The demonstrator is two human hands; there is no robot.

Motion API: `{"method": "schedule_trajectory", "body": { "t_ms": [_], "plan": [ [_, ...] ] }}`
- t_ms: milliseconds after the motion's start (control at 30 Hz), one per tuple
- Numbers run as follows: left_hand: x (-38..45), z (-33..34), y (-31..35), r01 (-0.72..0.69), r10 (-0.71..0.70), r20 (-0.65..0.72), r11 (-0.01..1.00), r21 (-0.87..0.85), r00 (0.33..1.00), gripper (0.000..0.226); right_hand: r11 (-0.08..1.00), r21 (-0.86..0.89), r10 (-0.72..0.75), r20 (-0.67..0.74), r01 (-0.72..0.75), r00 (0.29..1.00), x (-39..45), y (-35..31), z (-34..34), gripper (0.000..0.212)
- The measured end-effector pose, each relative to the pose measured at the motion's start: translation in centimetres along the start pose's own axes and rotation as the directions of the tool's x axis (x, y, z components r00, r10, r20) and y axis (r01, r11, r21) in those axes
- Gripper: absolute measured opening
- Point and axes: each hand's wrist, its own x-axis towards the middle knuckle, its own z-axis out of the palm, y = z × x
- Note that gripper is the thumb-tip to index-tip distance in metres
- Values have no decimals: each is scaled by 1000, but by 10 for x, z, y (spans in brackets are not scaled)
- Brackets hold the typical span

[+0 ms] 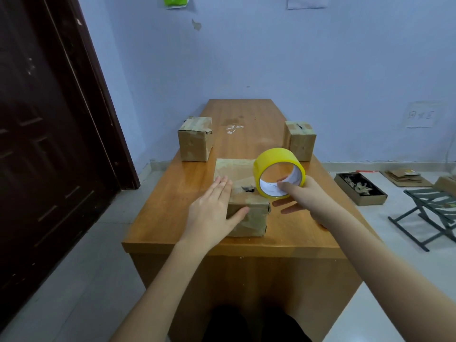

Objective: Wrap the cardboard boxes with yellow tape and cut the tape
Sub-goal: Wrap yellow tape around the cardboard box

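A cardboard box (pixel 243 178) lies near the front of the wooden table (pixel 172 193). My left hand (pixel 212 208) rests flat on the box's left side, fingers straight, thumb against its front face. My right hand (pixel 306 196) holds a roll of yellow tape (pixel 278 172) over the box's right end, thumb inside the core and fingers below it. Two more cardboard boxes stand farther back, one at the left edge (pixel 195 139) and one at the right edge (pixel 299 140).
A dark wooden door (pixel 49 119) stands at the left. On the floor to the right are a shallow box of scraps (pixel 360 188), flattened cardboard (pixel 404 178) and a folding metal stool (pixel 434 213). The blue wall is behind the table.
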Motion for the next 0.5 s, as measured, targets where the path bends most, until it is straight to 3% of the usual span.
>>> {"method": "schedule_trajectory", "body": {
  "t_ms": [67,200,367,500],
  "plan": [
    [1,-1,-1,-11,11,2,1000,13,1000,76,1000,13,13,14,-13,1000,-1,0,-2,19],
    [2,-2,-3,-17,17,17,1000,6,1000,76,990,-139,-18,-5,17,1000,-2,-6,-19,10],
    [2,-1,-3,-8,8,20,1000,4,1000,77,972,-228,55,-43,-63,998,-3,12,-25,8],
    [3,-3,-2,-5,4,56,1000,15,998,76,974,-204,91,-26,-94,996,-5,25,-22,5]
  ]
}}
